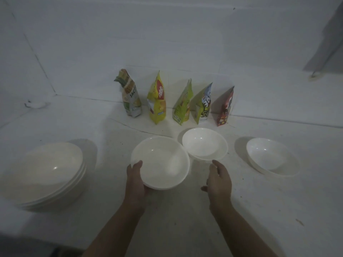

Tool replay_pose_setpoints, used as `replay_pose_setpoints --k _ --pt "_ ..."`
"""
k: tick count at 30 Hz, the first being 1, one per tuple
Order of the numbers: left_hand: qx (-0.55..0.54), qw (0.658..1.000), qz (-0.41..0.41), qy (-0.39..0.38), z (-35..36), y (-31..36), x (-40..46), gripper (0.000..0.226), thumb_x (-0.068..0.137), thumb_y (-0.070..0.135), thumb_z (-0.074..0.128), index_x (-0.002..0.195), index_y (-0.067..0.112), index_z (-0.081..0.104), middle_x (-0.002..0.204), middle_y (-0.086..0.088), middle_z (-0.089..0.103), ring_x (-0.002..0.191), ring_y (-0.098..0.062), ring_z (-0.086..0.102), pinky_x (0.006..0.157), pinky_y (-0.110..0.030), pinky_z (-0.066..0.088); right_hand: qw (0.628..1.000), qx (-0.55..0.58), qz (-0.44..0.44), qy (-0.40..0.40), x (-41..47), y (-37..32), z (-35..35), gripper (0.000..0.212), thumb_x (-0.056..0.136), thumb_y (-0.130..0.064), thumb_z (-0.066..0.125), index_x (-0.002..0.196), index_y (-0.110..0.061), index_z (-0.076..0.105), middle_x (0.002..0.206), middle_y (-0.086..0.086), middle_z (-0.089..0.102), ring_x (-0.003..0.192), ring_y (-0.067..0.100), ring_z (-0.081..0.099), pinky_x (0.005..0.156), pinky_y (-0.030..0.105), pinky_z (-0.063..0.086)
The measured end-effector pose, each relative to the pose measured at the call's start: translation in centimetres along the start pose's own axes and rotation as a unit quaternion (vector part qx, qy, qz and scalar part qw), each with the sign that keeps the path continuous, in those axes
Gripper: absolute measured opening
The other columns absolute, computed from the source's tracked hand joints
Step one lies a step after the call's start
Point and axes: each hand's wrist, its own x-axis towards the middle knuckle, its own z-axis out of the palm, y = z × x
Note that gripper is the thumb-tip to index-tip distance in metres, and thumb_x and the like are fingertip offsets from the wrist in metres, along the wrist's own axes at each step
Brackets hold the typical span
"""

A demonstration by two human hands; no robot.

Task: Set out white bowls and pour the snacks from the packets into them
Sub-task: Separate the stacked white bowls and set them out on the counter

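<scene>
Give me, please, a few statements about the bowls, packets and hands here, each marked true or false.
1. Five snack packets stand along the wall. True.
2. The left hand holds a bowl. True.
3. The right hand grips a packet. False: it is open and holds nothing.
4. The far right bowl is full of snacks. False: it is empty.
5. A stack of bowls sits at the left. True.
</scene>
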Motion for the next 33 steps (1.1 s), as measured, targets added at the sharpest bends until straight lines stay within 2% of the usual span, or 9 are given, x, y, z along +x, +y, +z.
replay_pose_setpoints --k 3,5,7,10,13,16,20,27,33 --pt "0.029 0.999 0.025 -0.019 0.0 1.4 -0.9 0.034 0.096 0.041 0.050 0.128 0.036 0.042 0.126 -0.004 0.053 0.104 -0.025 0.055 0.080 -0.053 0.056 0.987 -0.053 -0.047 -0.145 -1.8 -1.7 1.5 0.029 0.100 -0.041 0.045 0.127 -0.034 0.055 0.115 0.003 0.057 0.084 0.016 0.058 0.045 0.017 0.045" --pt "0.047 0.997 0.045 -0.029 -0.2 2.8 -1.1 0.035 0.096 0.046 0.048 0.129 0.036 0.043 0.124 -0.001 0.054 0.105 -0.024 0.057 0.074 -0.048 0.058 0.968 -0.066 -0.097 -0.222 -2.7 -3.4 2.5 0.016 0.096 -0.028 0.055 0.105 -0.041 0.058 0.099 -0.011 0.062 0.075 0.002 0.061 0.046 0.009 0.042" --pt "0.064 0.995 0.068 -0.028 -0.5 4.6 -1.1 0.041 0.095 0.055 0.042 0.131 0.034 0.044 0.124 0.001 0.056 0.107 -0.023 0.059 0.073 -0.045 0.058 0.959 -0.062 -0.138 -0.240 -2.9 -4.8 3.8 0.040 0.090 -0.010 0.055 0.097 -0.049 0.060 0.085 -0.018 0.066 0.067 -0.005 0.062 0.048 0.010 0.044" --pt "0.137 0.981 0.133 -0.023 -1.6 7.9 -0.7 0.045 0.097 0.058 0.033 0.132 0.031 0.043 0.125 0.000 0.056 0.104 -0.018 0.059 0.081 -0.048 0.056 0.968 -0.041 -0.162 -0.188 -2.9 -6.5 5.8 0.051 0.088 -0.010 0.050 0.112 -0.054 0.060 0.091 -0.015 0.064 0.079 0.007 0.063 0.067 0.033 0.057" --pt "0.174 0.971 0.165 -0.015 -3.4 11.7 0.1 0.040 0.098 0.055 0.035 0.131 0.033 0.039 0.119 0.001 0.055 0.100 -0.017 0.059 0.079 -0.045 0.057 0.977 0.033 -0.132 -0.162 -3.1 -8.5 8.0 0.046 0.089 -0.014 0.048 0.122 -0.042 0.064 0.112 -0.010 0.066 0.096 0.020 0.062 0.078 0.045 0.056" --pt "0.179 0.969 0.172 -0.004 -5.2 15.7 1.7 0.036 0.099 0.053 0.035 0.127 0.032 0.032 0.107 0.005 0.053 0.096 -0.018 0.057 0.076 -0.042 0.057 0.968 0.159 -0.067 -0.180 -3.5 -10.3 10.7 0.039 0.093 -0.011 0.048 0.117 -0.036 0.065 0.108 -0.010 0.064 0.095 0.020 0.060 0.070 0.043 0.059" --pt "0.255 0.952 0.172 0.007 -7.1 20.6 5.8 0.046 0.098 0.058 0.030 0.128 0.023 0.029 0.118 -0.008 0.050 0.104 -0.028 0.055 0.094 -0.049 0.050 0.946 0.280 -0.006 -0.163 -3.7 -11.6 15.0 0.036 0.095 -0.006 0.046 0.122 -0.026 0.058 0.116 0.001 0.060 0.100 0.023 0.059 0.059 0.027 0.055" --pt "0.283 0.948 0.137 -0.048 -11.4 25.1 15.9 0.036 0.102 0.043 0.038 0.117 0.011 0.042 0.124 -0.011 0.048 0.110 -0.032 0.056 0.059 -0.034 0.055 0.939 0.324 0.043 -0.106 -3.2 -10.0 21.5 0.053 0.093 0.002 0.041 0.142 -0.016 0.036 0.138 0.014 0.039 0.091 0.026 0.056 0.048 0.022 0.053" --pt "0.285 0.954 0.064 -0.060 -14.3 24.0 22.3 0.042 0.099 0.040 0.047 0.120 0.004 0.051 0.127 -0.018 0.053 0.109 -0.037 0.060 0.054 -0.036 0.055 0.948 0.299 0.104 -0.029 -3.4 -6.3 24.6 0.059 0.091 0.004 0.041 0.144 -0.020 0.030 0.142 0.014 0.035 0.098 0.031 0.055 0.048 0.028 0.054"
